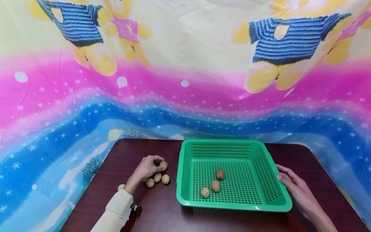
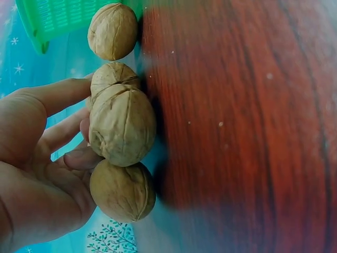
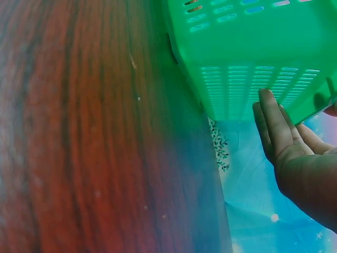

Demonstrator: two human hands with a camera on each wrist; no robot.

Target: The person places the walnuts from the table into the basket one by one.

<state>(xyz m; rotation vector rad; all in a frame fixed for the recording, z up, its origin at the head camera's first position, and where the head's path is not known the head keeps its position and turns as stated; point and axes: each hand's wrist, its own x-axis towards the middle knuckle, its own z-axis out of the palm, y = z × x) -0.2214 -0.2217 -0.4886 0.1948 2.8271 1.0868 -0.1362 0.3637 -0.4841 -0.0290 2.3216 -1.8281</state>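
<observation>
In the head view my left hand (image 1: 149, 167) pinches a walnut (image 1: 163, 166) between thumb and fingers, left of the green plastic basket (image 1: 181, 174). Several other walnuts (image 1: 166, 179) lie on the table just below that hand, one of them by the sleeve. In the left wrist view, nearer walnuts (image 2: 122, 126) partly hide the fingertips. My right hand (image 1: 298, 190) holds the basket's right side, its thumb at the rim. The right wrist view shows its fingers (image 3: 276, 124) extended along the slotted outer wall. Three walnuts (image 1: 215, 186) lie on the basket floor.
The dark red wooden table (image 1: 156, 212) has rounded far corners, and the basket stands close to its far edge. A patterned cloth (image 1: 185, 96) with bears and snowflakes hangs behind. A small black device (image 1: 135, 208) sits at the left wrist.
</observation>
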